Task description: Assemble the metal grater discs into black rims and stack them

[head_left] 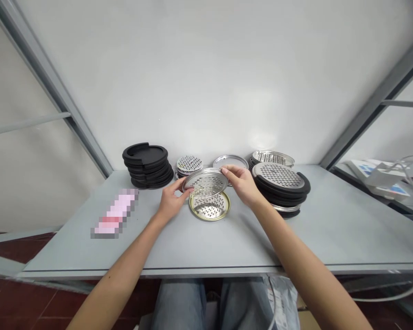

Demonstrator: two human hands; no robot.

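Aloft, the metal disc (207, 181) tilts; held between both hands (171, 200).

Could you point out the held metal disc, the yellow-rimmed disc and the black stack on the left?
Held metal disc (206, 182): head view, on its slotted face.
Yellow-rimmed disc (211, 209): head view, on its perforated face.
Black stack on the left (147, 169): head view, on its side.

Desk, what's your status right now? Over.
Left grip and right grip: holding the perforated disc. Possible obstacle: yellow-rimmed disc lying on the table, partly hidden.
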